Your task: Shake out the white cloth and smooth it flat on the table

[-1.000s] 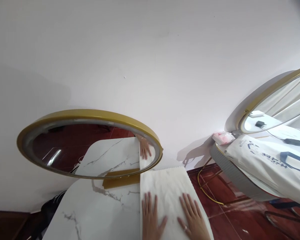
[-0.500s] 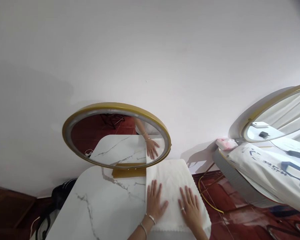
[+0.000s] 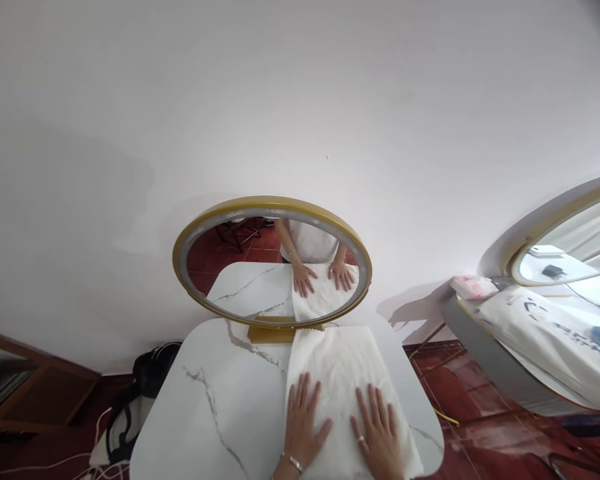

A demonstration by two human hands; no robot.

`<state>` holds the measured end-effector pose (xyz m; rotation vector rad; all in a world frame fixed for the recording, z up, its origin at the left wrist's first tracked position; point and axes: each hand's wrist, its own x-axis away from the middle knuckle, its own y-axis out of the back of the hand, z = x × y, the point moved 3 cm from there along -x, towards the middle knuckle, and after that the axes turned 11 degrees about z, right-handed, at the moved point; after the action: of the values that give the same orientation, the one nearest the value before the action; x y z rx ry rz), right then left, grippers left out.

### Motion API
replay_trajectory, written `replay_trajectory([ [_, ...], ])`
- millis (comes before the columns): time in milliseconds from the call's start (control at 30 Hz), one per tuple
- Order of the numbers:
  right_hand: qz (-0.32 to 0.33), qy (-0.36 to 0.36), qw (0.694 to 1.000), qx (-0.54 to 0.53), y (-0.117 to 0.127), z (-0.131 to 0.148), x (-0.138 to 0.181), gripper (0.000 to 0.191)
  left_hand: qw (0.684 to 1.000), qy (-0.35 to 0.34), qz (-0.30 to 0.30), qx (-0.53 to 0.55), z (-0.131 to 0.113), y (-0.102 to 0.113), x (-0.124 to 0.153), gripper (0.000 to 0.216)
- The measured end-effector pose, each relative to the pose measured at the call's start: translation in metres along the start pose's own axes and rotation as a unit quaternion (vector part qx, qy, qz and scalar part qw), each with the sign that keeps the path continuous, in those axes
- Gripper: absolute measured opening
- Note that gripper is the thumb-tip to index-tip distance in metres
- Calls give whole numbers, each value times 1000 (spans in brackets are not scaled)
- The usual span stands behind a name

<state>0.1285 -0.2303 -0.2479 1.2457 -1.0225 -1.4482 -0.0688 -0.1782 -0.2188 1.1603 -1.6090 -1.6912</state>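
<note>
A white cloth with a scalloped edge, perhaps a towel [image 3: 340, 357], lies on the right half of a white marble-patterned table [image 3: 230, 407]. On the cloth's left side my left hand [image 3: 304, 423] rests flat, fingers spread, a bracelet at the wrist. My right hand [image 3: 379, 430] lies flat on its right side with fingers apart and a ring on one finger. Neither hand grips the cloth. Slight wrinkles show in the cloth ahead of the fingers, and its far edge comes close to the mirror base. The near edge is partly covered by my hands and wrists.
Behind the cloth stands an oval gold-framed mirror [image 3: 273, 203] on a gold base [image 3: 270, 332], reflecting both hands. To the right, a second table holds a pink-and-white packet [image 3: 474, 288] and a printed white cloth bag [image 3: 555, 327]. A black bag [image 3: 155, 370] sits on the floor at left.
The cloth and both hands have slid nearer to me, exposing tabletop beyond and right of the cloth. The camera view has shifted left, and both hands now appear in the mirror.
</note>
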Motion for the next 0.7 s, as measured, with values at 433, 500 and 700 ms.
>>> replay_trajectory([
  [433, 22, 8, 1000, -4, -6, 42, -4, 66, 994, 81, -37, 62, 42, -1, -25, 63],
  [500, 22, -10, 1000, -4, -3, 36, 1, 65, 994, 83, -34, 64, 34, -7, -53, 64],
  [700, 29, -23, 999, 8, 8, 17, 11, 65, 996, 73, -5, 61, 20, -24, -86, 67],
])
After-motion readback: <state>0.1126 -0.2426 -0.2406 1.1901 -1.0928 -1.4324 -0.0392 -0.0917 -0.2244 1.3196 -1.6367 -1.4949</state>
